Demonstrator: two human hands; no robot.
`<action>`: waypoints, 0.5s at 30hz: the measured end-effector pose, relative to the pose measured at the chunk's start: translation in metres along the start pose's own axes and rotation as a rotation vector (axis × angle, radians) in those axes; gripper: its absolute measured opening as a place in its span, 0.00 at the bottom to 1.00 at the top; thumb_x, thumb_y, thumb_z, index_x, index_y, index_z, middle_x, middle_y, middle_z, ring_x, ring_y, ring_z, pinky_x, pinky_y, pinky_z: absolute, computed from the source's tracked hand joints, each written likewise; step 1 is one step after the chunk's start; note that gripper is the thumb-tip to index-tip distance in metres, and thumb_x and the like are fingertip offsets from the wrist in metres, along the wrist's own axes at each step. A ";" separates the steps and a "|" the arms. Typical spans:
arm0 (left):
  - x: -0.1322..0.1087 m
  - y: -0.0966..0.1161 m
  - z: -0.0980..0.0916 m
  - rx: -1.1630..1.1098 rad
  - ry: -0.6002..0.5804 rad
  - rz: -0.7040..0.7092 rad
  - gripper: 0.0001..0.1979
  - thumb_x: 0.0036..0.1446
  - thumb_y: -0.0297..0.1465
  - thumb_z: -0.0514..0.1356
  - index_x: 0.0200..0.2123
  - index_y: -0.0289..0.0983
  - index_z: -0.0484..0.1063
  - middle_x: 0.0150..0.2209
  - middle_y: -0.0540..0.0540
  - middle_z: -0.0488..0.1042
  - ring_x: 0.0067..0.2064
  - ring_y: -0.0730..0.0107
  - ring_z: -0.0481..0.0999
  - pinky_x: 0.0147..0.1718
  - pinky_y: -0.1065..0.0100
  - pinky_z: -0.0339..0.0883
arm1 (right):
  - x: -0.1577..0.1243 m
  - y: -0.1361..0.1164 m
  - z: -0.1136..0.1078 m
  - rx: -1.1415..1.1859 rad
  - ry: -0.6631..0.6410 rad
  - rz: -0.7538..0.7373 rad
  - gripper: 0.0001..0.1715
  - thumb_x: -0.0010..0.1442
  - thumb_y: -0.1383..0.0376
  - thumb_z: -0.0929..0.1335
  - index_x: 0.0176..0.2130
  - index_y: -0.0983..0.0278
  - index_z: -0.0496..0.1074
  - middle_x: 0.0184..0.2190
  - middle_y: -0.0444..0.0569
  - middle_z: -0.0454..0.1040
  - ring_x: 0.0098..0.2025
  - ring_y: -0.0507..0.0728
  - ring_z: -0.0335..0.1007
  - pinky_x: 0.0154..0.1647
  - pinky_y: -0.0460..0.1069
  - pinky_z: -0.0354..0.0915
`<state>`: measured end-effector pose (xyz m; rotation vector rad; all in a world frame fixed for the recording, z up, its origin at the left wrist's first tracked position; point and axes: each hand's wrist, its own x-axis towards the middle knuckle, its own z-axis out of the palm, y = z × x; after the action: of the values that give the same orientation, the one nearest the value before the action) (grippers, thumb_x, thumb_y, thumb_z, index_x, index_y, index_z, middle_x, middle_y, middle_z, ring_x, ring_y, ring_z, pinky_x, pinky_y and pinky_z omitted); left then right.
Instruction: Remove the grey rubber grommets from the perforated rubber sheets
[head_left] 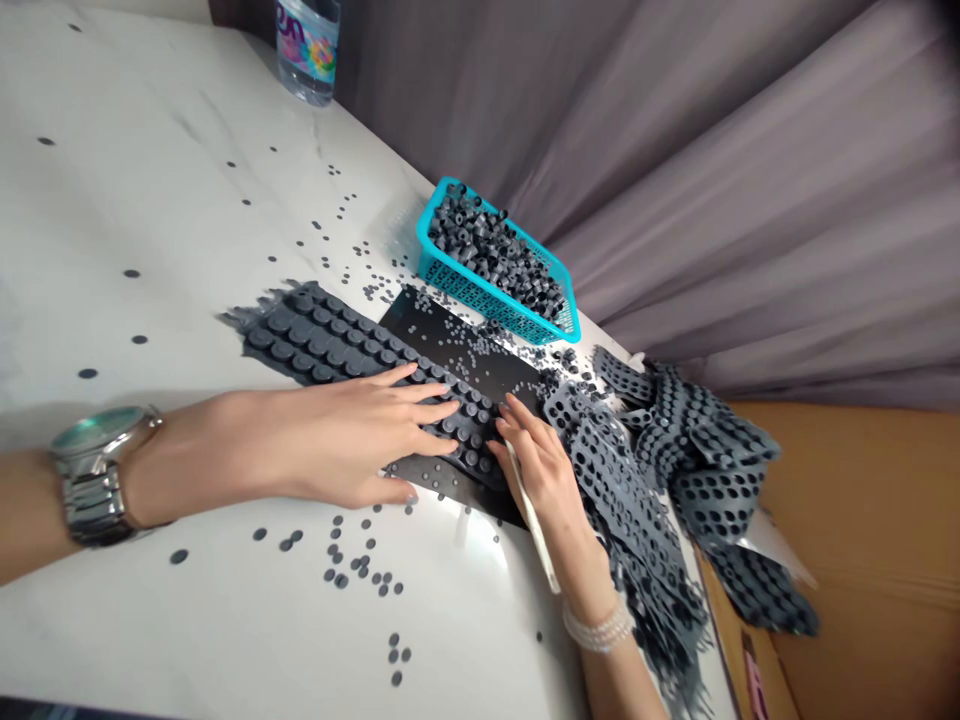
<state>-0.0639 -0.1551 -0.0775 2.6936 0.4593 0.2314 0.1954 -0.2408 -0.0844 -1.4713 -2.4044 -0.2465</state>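
A dark grey rubber sheet [345,335] with rows of raised round studs lies across a black board [420,325]. My left hand [352,435], wearing a metal watch on the wrist, rests flat on the sheet with fingers spread, holding nothing. At the sheet's right end is my right hand [544,465], its fingers bent and fingertips touching the sheet's edge. A thin white stick-like tool [534,520] is tucked in that hand and runs down towards the beaded bracelet. Its tip is hidden, so I cannot tell its exact kind.
A turquoise basket [499,290] full of small dark ring-like parts stands behind the board. Punched rubber sheets [637,500] are heaped on the right, by a cardboard box [862,530]. Small dark discs [360,565] litter the white table [285,620]. A water bottle [307,50] stands at the back.
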 end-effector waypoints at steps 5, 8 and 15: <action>0.000 0.000 -0.001 -0.001 -0.018 -0.005 0.26 0.60 0.42 0.58 0.62 0.48 0.65 0.67 0.45 0.57 0.69 0.58 0.55 0.67 0.55 0.38 | -0.004 0.003 0.007 0.006 0.021 0.089 0.12 0.66 0.71 0.62 0.49 0.66 0.68 0.61 0.65 0.65 0.60 0.62 0.67 0.55 0.58 0.70; -0.001 -0.001 -0.001 -0.002 -0.022 -0.005 0.27 0.60 0.43 0.57 0.63 0.49 0.63 0.68 0.46 0.56 0.69 0.59 0.54 0.67 0.54 0.38 | -0.006 0.007 0.005 0.008 0.099 0.275 0.13 0.67 0.68 0.61 0.50 0.65 0.68 0.62 0.64 0.65 0.59 0.62 0.68 0.55 0.59 0.70; -0.002 -0.002 0.000 -0.004 -0.030 -0.009 0.27 0.60 0.43 0.57 0.63 0.50 0.62 0.68 0.47 0.54 0.69 0.59 0.52 0.67 0.55 0.37 | -0.021 -0.001 -0.010 0.122 0.102 0.338 0.12 0.66 0.65 0.63 0.49 0.62 0.70 0.60 0.59 0.68 0.60 0.63 0.67 0.56 0.58 0.70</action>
<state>-0.0661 -0.1537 -0.0785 2.6872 0.4611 0.1894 0.2049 -0.2622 -0.0826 -1.7296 -2.0129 -0.0916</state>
